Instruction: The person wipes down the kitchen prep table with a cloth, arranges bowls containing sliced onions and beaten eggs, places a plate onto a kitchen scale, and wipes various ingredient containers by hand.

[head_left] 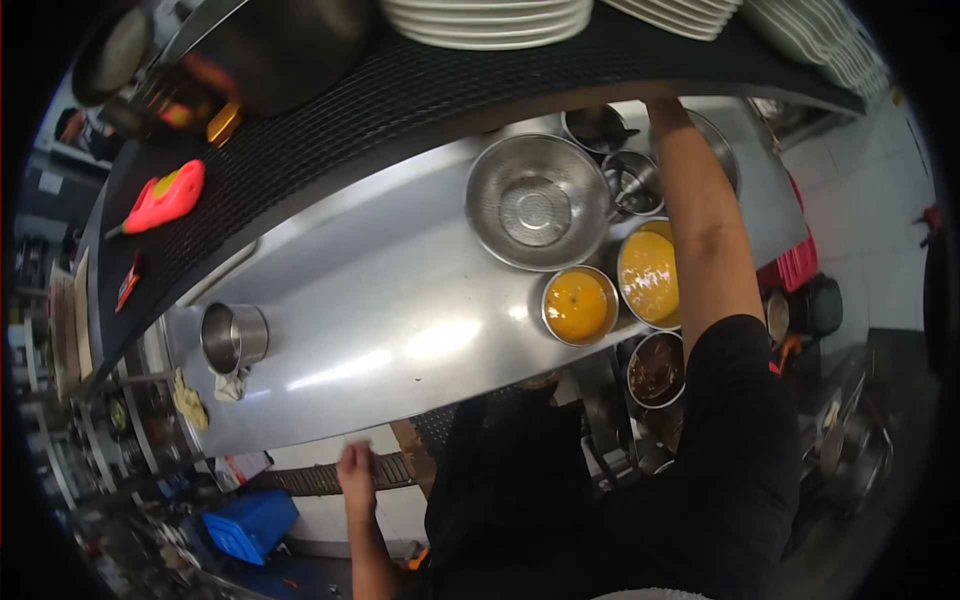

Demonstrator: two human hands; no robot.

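My left hand (357,474) hangs just off the front edge of the steel counter (375,290), loosely curled with nothing visible in it. My right arm (708,230) stretches across the counter and under the black shelf, which hides my right hand and whatever it touches. Below that arm is a large pot of yellow liquid (648,275), partly covered by the forearm. A smaller pot of orange-yellow liquid (578,306) stands beside it. Behind them sit a wide steel colander (535,203), a small steel container with utensils (632,182) and a dark pan (597,127).
Stacked white plates (490,18) and a pink-red squeeze bottle (167,197) rest on the black shelf (330,130). A steel pot (233,337) and a yellowish cloth (190,400) lie at the counter's left end. Near my body is a pot of dark brown sauce (657,370); a blue bin (250,525) stands lower left.
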